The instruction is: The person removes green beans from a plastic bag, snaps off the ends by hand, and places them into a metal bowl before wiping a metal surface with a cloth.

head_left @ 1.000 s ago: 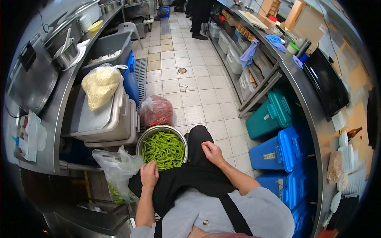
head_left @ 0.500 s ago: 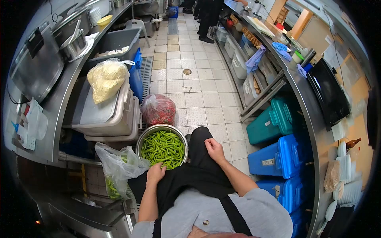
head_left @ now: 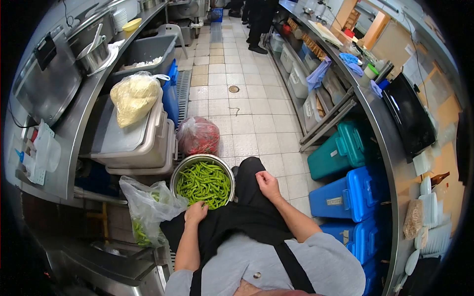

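Tiled floor (head_left: 247,108) with bowl (head_left: 203,156) of green peppers (head_left: 205,182): probably light, smooth, crisp; best pinched midway. Left hand (head_left: 196,212) beside bowl, grip unclear; right hand (head_left: 268,185) curled, fingers together, against leg (head_left: 248,180).

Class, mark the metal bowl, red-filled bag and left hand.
Metal bowl (head_left: 203,157), head view: far rim.
Red-filled bag (head_left: 199,136), head view: middle of its side.
Left hand (head_left: 196,213), head view: back of the hand.
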Demonstrator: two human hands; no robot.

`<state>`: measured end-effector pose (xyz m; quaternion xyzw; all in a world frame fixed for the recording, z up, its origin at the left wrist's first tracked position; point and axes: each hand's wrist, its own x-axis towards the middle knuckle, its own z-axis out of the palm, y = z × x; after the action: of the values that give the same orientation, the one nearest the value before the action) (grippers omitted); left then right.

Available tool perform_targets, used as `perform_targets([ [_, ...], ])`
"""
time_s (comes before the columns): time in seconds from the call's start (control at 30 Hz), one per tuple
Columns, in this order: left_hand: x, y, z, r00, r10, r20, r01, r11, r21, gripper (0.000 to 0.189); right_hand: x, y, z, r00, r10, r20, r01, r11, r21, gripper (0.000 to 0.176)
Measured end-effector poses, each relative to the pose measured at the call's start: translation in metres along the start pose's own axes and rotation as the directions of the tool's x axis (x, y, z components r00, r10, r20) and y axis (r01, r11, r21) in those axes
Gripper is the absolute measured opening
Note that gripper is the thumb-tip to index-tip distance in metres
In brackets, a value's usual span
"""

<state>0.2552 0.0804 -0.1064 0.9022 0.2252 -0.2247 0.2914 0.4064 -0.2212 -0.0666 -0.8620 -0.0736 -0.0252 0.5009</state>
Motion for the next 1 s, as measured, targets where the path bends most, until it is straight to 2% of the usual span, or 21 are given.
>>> perform_targets([
  [0.73, 0.008, -0.008, 0.007, 1.000, 0.011, 0.009, -0.011, 1.000, -0.005, 0.044, 0.002, -0.006, -0.002, 1.000, 0.015, 0.017, -0.015, 1.000, 0.001, 0.017],
  [1.0, 0.015, -0.014, 0.011, 1.000, -0.013, -0.008, 0.012, 0.996, -0.087, 0.044, 0.001, -0.003, -0.002, 0.999, -0.009, 0.033, 0.009, 1.000, -0.004, 0.016],
])
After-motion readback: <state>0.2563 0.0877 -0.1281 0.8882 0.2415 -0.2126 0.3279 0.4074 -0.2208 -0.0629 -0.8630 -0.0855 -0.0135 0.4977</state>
